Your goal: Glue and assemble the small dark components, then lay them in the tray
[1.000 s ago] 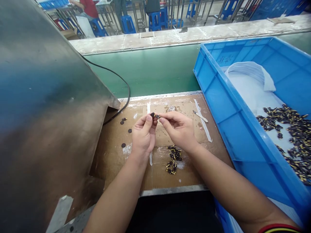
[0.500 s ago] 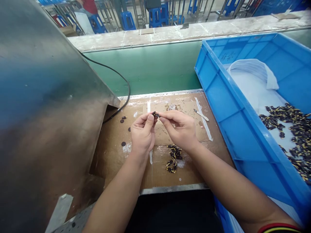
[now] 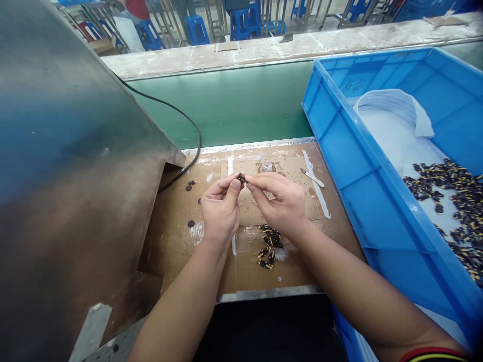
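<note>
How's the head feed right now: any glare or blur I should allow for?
Head view: a broad hazy sheen on the metal panel at left; bright glints on the cardboard; the small dark part between the fingers too small and soft to make out in detail; the background blue stools slightly soft.

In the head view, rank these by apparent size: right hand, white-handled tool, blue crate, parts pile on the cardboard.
1. Blue crate
2. Right hand
3. Parts pile
4. White-handled tool
</note>
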The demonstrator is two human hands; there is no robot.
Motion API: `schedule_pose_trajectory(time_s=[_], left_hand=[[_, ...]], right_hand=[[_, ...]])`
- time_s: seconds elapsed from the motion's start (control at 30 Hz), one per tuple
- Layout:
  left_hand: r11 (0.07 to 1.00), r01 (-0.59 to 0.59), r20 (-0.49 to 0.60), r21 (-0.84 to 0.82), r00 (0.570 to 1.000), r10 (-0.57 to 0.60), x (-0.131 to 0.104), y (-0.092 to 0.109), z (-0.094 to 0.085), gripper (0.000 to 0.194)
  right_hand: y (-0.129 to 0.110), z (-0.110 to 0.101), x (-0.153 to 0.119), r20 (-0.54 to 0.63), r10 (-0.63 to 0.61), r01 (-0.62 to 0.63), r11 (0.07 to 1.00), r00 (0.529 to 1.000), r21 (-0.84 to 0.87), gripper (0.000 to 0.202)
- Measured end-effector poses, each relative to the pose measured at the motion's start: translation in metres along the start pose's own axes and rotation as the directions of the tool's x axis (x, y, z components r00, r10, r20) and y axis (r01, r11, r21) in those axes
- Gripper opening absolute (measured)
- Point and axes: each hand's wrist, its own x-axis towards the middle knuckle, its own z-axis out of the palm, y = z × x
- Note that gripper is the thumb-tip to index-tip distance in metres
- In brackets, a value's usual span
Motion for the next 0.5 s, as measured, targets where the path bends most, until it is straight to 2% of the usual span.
schedule_pose_trajectory(time_s=[0.23,0.37,0.43,0.5], left_hand=[[0.982,-0.143,0.050,0.124,0.989,0.137,-0.004,-0.005,-0.003,0.012],[0.962,-0.191,0.058,0.196,0.981,0.183,-0.007,-0.002,0.001,0.015],[0.932,-0.230,0.071,0.279,0.973,0.219,-0.008,0.003,0.002,0.018],[0.861,-0.326,0.128,0.390,0.945,0.300,-0.007,0.009,0.002,0.020]], right_hand=[[-0.003,-0.002,0.000,-0.024,-0.073,0.072,0.997,0.997,-0.021,0.023],[0.000,-0.001,-0.002,-0.025,-0.086,0.085,0.995,0.996,-0.048,0.027],[0.002,-0.001,-0.003,-0.039,-0.106,0.103,0.992,0.994,-0.067,0.030],[0.004,-0.002,-0.003,-0.056,-0.152,0.147,0.985,0.987,-0.089,0.034]])
